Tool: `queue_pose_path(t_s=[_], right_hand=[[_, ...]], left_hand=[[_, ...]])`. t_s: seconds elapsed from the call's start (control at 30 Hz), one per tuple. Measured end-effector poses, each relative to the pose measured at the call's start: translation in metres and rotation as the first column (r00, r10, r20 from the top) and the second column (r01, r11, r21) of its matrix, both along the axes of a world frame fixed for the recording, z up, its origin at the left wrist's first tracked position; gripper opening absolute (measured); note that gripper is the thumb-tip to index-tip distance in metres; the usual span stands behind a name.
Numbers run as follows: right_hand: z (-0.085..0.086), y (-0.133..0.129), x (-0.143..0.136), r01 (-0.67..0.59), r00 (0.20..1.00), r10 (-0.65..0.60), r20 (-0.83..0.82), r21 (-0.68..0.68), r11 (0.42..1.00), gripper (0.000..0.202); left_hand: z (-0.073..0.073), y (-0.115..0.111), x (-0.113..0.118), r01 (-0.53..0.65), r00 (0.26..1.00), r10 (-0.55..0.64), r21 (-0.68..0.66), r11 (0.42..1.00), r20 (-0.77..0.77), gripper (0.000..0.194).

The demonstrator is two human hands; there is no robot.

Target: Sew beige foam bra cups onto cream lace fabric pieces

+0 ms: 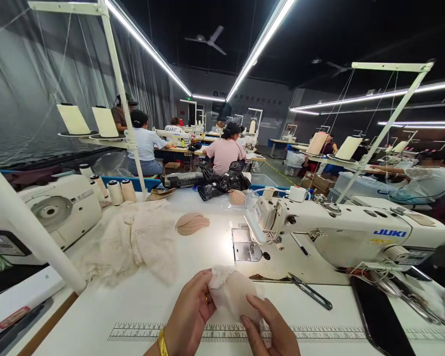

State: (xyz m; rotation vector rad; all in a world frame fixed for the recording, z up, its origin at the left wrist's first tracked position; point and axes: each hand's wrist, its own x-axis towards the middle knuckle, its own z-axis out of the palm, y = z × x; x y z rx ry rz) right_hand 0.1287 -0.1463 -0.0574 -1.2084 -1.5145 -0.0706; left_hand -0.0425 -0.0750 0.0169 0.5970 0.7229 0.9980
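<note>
Between my two hands, over the printed ruler near the table's front edge, is a small piece of thin cream fabric (234, 291) with a rounded beige layer showing in it. My left hand (195, 309) pinches its upper left edge between thumb and fingers. My right hand (269, 324) has its thumb and fingers closed on the lower right side. Beyond them stands a white JUKI sewing machine (319, 227), its needle plate (246, 251) lit by a lamp. A stack of beige oval pieces (193, 224) lies left of it, beside a heap of cream lace fabric (133, 242).
Thread snips (311, 292) and a black phone (380, 316) lie to the right. A pale thread-stand pole (29, 232) crosses the left side, near thread cones (114, 192). Black plastic bags (226, 182) lie at the far edge. Several people sit at machines beyond.
</note>
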Motion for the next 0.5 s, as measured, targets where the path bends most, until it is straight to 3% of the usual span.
queue_pose_path(t_s=[0.13, 0.2, 0.3, 0.37, 0.43, 0.5], right_hand=[[0.031, 0.014, 0.012, -0.232, 0.909, 0.153, 0.387, 0.164, 0.959, 0.044], [0.037, 0.015, 0.009, -0.27, 0.888, 0.166, 0.429, 0.194, 0.943, 0.043], [0.035, 0.011, 0.002, -0.146, 0.975, 0.106, 0.197, 0.198, 0.969, 0.039], [0.032, 0.008, -0.001, -0.045, 0.999, 0.048, -0.019, 0.133, 0.99, 0.032], [0.029, 0.005, -0.001, -0.021, 0.992, 0.03, -0.126, 0.076, 0.997, 0.026], [0.027, 0.004, -0.002, -0.051, 0.994, 0.058, -0.096, 0.081, 0.995, 0.027]], left_hand=[[-0.002, -0.008, 0.006, 0.163, 0.981, -0.145, 0.152, 0.975, -0.126, 0.048], [-0.006, -0.009, 0.01, 0.188, 0.971, -0.162, 0.15, 0.971, -0.174, 0.041], [-0.011, -0.007, 0.013, 0.082, 0.996, -0.085, -0.069, 0.994, -0.036, 0.015], [-0.012, -0.006, 0.013, 0.044, 0.995, -0.021, -0.246, 0.968, 0.096, 0.006], [-0.011, -0.009, 0.013, 0.151, 0.973, -0.078, -0.348, 0.925, 0.216, 0.023], [-0.009, -0.014, 0.013, 0.301, 0.933, -0.207, -0.324, 0.897, 0.294, 0.053]])
